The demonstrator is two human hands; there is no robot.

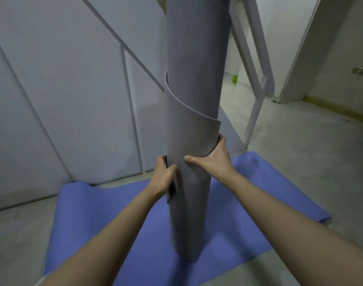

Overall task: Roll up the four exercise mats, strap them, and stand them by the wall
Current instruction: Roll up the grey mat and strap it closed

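The left hand [164, 176] grips the grey mat [195, 89] on its left side, fingers curled round the loose outer edge of the roll and thumb pressed on its front. The right hand [212, 159] sits slightly higher on the other side, fingers wrapped round the back and thumb laid across the front, so both hands clasp the same roll at about mid-height. The grey mat stands upright as a tall tube, its lower end resting on the blue mat [114, 213], roughly midway between that mat's left and right ends. Its outer layer is wound askew: the free edge runs slantwise across the tube above the hands and gapes a little, so the roll looks loose rather than snug. No strap shows on it or anywhere in view. The blue mat lies flat on the floor [300, 151], its far edge close to the grey panelled wall [63, 100], with only its left end lifted in a slight curl. I judge the task to be at an early stage: one mat is rolled but needs tightening, strapping and setting against the wall, the blue one is not yet rolled, and the two others are out of sight, so their state cannot be told. A white frame [257, 58] leans at the right, beyond the roll.
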